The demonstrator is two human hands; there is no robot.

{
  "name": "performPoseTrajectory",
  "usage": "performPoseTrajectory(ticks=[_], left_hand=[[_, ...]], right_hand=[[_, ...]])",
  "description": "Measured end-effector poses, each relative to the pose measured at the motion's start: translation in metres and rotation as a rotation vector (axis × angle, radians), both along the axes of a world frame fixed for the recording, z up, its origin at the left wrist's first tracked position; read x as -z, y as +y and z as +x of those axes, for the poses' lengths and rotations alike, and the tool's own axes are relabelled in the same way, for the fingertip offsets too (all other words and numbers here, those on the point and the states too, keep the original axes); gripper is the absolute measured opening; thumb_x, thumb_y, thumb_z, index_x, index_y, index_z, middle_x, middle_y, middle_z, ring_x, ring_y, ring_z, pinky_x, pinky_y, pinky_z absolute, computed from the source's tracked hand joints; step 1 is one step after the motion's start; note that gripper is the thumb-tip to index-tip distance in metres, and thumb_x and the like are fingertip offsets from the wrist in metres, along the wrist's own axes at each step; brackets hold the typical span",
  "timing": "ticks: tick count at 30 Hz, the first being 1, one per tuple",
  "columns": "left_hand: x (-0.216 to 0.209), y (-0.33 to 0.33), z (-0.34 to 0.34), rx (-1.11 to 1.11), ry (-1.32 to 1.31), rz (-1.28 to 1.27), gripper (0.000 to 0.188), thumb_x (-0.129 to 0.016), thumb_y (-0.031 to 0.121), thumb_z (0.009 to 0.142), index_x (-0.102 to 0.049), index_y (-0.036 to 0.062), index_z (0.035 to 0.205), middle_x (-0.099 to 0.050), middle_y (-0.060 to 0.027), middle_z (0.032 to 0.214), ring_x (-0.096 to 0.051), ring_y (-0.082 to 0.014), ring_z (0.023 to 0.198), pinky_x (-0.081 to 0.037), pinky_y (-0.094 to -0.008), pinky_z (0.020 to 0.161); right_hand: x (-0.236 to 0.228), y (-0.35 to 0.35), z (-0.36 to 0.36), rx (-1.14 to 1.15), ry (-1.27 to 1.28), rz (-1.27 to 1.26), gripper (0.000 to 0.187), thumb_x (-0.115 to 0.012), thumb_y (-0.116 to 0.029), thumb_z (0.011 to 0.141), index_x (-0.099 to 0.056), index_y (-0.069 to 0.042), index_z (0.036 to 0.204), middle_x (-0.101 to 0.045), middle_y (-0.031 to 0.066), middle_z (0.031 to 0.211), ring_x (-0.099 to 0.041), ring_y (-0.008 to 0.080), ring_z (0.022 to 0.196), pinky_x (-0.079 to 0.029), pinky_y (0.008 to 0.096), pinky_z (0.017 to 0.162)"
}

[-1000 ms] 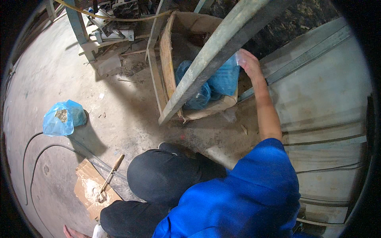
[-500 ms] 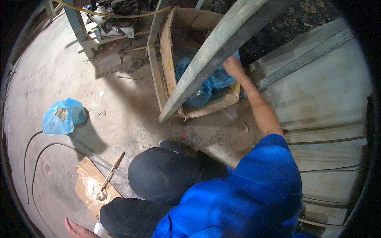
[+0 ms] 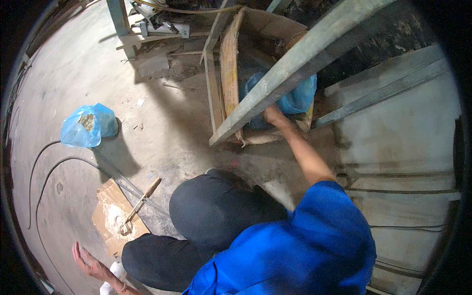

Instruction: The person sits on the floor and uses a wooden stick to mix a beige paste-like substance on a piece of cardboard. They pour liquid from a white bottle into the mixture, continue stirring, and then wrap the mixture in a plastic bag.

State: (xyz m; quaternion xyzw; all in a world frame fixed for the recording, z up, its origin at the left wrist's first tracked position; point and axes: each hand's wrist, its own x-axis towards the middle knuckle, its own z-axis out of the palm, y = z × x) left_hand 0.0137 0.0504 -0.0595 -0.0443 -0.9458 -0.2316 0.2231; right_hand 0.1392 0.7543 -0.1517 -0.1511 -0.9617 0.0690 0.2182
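My right arm stretches forward into a worn cardboard box (image 3: 230, 73) with blue plastic bags (image 3: 299, 96) inside. Down among those bags is my right hand (image 3: 273, 116), its fingers hidden behind a slanting metal beam and the plastic. At the lower left, my left hand (image 3: 88, 263) is held out with fingers extended and nothing in it. Close to its wrist is a white object (image 3: 114, 275), partly covered by my arm. Beside my knee, a wooden-handled brush (image 3: 142, 202) rests with its head in pale paste on a flat cardboard piece (image 3: 103, 211).
The slanting metal beam (image 3: 275, 78) crosses in front of the box. An open blue bag (image 3: 98, 125) with greenish-grey contents stands on the floor at left, near dark hoses (image 3: 64, 160). Large pale panels (image 3: 393, 118) lie to the right. A metal frame (image 3: 118, 19) stands at the back.
My right hand has moved nearer and left, from the box's right side to the bags by the beam. My left hand has risen slightly further into view. The whole view has shifted a little.
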Motion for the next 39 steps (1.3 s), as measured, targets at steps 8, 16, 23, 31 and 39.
performPoseTrajectory(ticks=[8, 16, 23, 31, 39], left_hand=[[-0.02, -0.016, 0.014, -0.065, -0.046, 0.047, 0.027, -0.048, 0.013, 0.095, -0.058, 0.0017, 0.117, -0.057, -0.0092, 0.121, -0.051, -0.0192, 0.113, -0.036, -0.0319, 0.099], [-0.005, 0.009, -0.006, 0.007, -0.165, 0.262, 0.028, -0.047, 0.012, 0.095, -0.056, -0.0008, 0.119, -0.058, -0.0101, 0.119, -0.051, -0.0188, 0.112, -0.037, -0.0311, 0.099], [0.014, 0.095, -0.025, 0.201, -0.666, 0.748, 0.034, -0.052, 0.017, 0.092, -0.054, 0.0017, 0.122, -0.058, -0.0115, 0.119, -0.055, -0.0187, 0.108, -0.042, -0.0311, 0.094], [0.027, 0.136, 0.0, 0.848, -0.918, 1.053, 0.086, -0.077, 0.035, 0.069, -0.033, 0.0133, 0.14, -0.043, -0.0095, 0.135, -0.039, -0.0231, 0.125, -0.031, -0.0366, 0.105], [0.079, 0.082, 0.067, 0.434, -1.088, 1.005, 0.04, -0.068, 0.028, 0.082, -0.061, 0.0019, 0.112, -0.063, -0.0073, 0.104, -0.057, -0.0153, 0.098, -0.043, -0.0289, 0.09]], right_hand=[[-0.068, -0.007, -0.02, 0.274, -0.045, -0.807, 0.02, -0.063, -0.021, 0.083, -0.066, -0.004, 0.094, -0.066, 0.0026, 0.085, -0.06, 0.0159, 0.074, -0.046, 0.0277, 0.066], [-0.136, 0.015, 0.034, 0.035, -0.169, -1.491, 0.019, -0.066, -0.019, 0.081, -0.062, -0.005, 0.093, -0.064, 0.001, 0.086, -0.059, 0.0083, 0.075, -0.048, 0.024, 0.068], [-0.093, -0.129, -0.031, -0.396, -0.546, -1.625, 0.026, -0.065, -0.021, 0.084, -0.059, -0.002, 0.102, -0.065, 0.0046, 0.092, -0.061, 0.0108, 0.077, -0.049, 0.0258, 0.072], [-0.062, -0.333, -0.144, -0.995, -1.293, -1.537, 0.024, -0.065, -0.023, 0.086, -0.059, -0.005, 0.101, -0.061, -0.0009, 0.085, -0.056, 0.0089, 0.076, -0.045, 0.0255, 0.07], [-0.015, -0.36, -0.151, -0.761, -1.395, -1.468, 0.028, -0.061, -0.027, 0.089, -0.063, -0.003, 0.102, -0.064, 0.0006, 0.087, -0.059, 0.0091, 0.075, -0.048, 0.0252, 0.066]])
